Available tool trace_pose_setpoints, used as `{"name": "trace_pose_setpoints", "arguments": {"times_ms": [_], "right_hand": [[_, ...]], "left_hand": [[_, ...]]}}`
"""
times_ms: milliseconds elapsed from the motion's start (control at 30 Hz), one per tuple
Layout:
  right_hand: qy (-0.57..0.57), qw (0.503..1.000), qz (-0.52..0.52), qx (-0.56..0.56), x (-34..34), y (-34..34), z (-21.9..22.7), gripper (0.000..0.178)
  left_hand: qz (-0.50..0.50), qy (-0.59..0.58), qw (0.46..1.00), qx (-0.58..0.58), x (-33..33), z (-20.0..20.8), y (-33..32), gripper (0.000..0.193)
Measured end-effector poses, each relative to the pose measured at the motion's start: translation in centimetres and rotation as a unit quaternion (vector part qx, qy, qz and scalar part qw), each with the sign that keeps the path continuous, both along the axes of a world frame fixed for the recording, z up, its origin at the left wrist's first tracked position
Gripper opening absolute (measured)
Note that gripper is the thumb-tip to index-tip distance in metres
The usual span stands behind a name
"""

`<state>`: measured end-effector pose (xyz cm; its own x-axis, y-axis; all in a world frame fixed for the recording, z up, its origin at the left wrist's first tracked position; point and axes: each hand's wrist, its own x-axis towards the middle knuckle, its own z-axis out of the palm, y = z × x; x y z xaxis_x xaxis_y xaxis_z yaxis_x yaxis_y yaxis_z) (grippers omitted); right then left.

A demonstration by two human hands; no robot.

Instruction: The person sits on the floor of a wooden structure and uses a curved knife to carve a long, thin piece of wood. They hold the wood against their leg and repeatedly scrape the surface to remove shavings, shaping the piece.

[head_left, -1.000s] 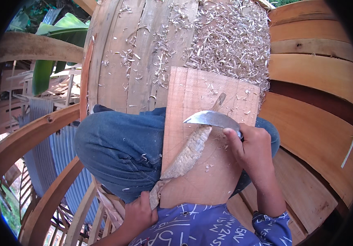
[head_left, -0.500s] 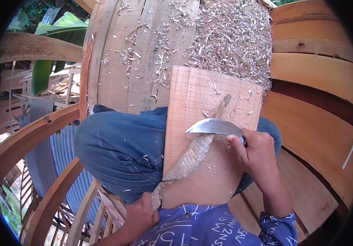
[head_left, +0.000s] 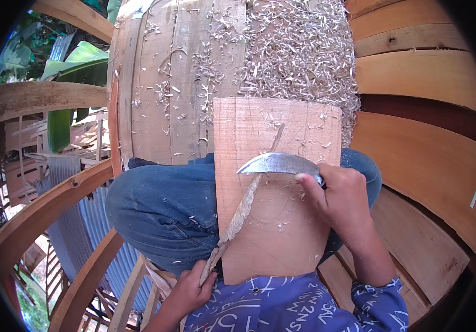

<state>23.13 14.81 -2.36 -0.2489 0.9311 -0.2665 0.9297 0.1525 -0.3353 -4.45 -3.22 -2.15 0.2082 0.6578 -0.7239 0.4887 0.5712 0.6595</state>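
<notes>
Planks (head_left: 152, 122) are spreading out ahead of the seated person's legs (head_left: 160, 205), a board (head_left: 282, 243) is resting across the legs, and shavings (head_left: 298, 55) are covering the planks thickly beyond the board and lying thinly on it. The stick (head_left: 240, 213) is slanting over the board from lower left to upper right, with the curved knife (head_left: 279, 162) crossing its upper part, tip leftward; blade contact cannot be told. The fingers of the right hand (head_left: 340, 193) are gripping the knife's handle, and those of the left hand (head_left: 191, 290) are gripping the stick's lower end.
</notes>
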Motion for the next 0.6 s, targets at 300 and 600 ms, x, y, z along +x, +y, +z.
{"name": "trace_pose_setpoints", "arguments": {"times_ms": [300,600], "right_hand": [[-0.015,0.992,-0.114,0.051,2.1,3.6,0.4,0.055],[-0.049,0.998,-0.040,-0.003,1.7,0.9,-0.8,0.054]], "left_hand": [[-0.007,-0.074,0.995,-0.059,-0.8,-0.6,0.2,0.012],[0.015,-0.118,0.990,-0.078,-1.3,-1.1,-0.3,0.011]]}}
